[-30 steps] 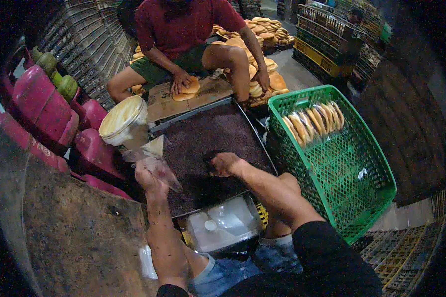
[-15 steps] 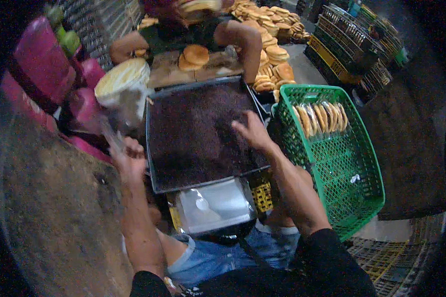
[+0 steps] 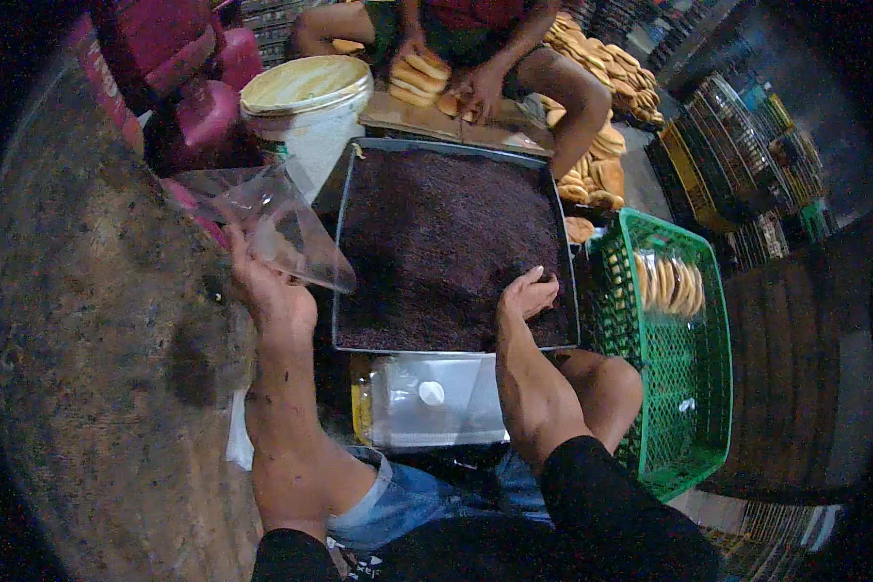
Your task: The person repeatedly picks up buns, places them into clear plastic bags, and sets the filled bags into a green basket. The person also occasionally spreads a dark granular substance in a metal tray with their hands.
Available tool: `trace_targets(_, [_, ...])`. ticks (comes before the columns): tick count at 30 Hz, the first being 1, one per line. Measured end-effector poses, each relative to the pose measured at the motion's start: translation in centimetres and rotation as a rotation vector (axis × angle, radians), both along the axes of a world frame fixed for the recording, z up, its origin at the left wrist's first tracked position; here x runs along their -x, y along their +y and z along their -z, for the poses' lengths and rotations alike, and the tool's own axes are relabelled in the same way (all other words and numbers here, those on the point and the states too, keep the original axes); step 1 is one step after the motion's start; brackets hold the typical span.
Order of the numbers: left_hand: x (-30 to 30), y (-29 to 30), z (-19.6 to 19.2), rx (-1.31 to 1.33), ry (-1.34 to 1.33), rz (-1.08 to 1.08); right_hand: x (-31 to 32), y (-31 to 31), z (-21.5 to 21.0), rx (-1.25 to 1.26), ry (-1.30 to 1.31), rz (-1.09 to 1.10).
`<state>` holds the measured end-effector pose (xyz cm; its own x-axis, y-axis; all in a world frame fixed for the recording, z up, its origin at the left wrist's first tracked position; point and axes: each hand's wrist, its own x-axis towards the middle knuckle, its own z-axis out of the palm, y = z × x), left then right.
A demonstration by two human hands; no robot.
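Observation:
My left hand [image 3: 267,286] is closed on a clear plastic bag [image 3: 296,228], which spreads out to the left of a square metal tray [image 3: 336,310]. Dark brown granules [image 3: 436,242] fill this tray in an uneven layer. At its right side, my right hand [image 3: 531,293] rests low over the granules, fingers curled in and close together. What lies inside those fingers is hidden. Below the tray's near edge, a stack of clear plastic bags [image 3: 436,407] lies before my lap, with a small white round piece [image 3: 431,393] on top.
A green crate [image 3: 723,359] on the right holds a row of bagged flat breads [image 3: 669,284]. Across from me, another person's hands [image 3: 480,89] handle round breads [image 3: 419,78] over a board. A white bucket [image 3: 310,136] stands far left; loose breads [image 3: 606,73] are heaped behind.
The plastic bag in my left hand now hangs spread beside the tray. My right hand has gone from open fingers to curled ones, lower over the granules. The other person's hands have come down.

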<state>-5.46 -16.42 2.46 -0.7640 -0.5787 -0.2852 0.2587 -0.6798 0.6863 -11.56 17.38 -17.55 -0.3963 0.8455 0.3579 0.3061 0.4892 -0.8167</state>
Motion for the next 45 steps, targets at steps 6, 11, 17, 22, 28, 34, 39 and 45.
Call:
trace_targets(6, [0.3,0.6,-0.7,0.006,0.113,0.001,6.3,-3.4,-3.0,0.034,0.036,-0.542])
trace_targets(11, [0.4,-0.3,-0.2,-0.074,0.026,0.037,2.2,-9.1,-8.3,-0.326,-0.013,-1.111])
trace_targets(17, [-1.0,-1.1,-1.0,0.081,0.053,0.002,-1.6,-11.7,-9.1,-0.903,-0.138,-1.658])
trace_targets(22, [-1.0,-1.0,-3.0,0.031,-0.067,-0.059,-2.5,-13.1,-3.1,-1.389,-0.317,-1.797])
trace_targets(28, [-0.7,-1.7,-0.8,0.145,0.061,0.035,2.9,-13.4,-3.7,-1.473,-0.168,-1.388])
trace_targets(34, [0.9,-1.5,-0.4,0.114,-0.025,0.009,6.0,-9.2,-10.1,-1.137,-0.526,-1.121])
trace_targets(39, [1.7,0.5,-0.9,0.126,-0.046,-0.019,6.6,0.5,-12.5,-0.708,-0.840,-1.234])
trace_targets(45, [2.1,2.7,1.3,0.352,-0.114,0.098,4.1,12.1,-12.8,-0.318,-0.702,-1.155])
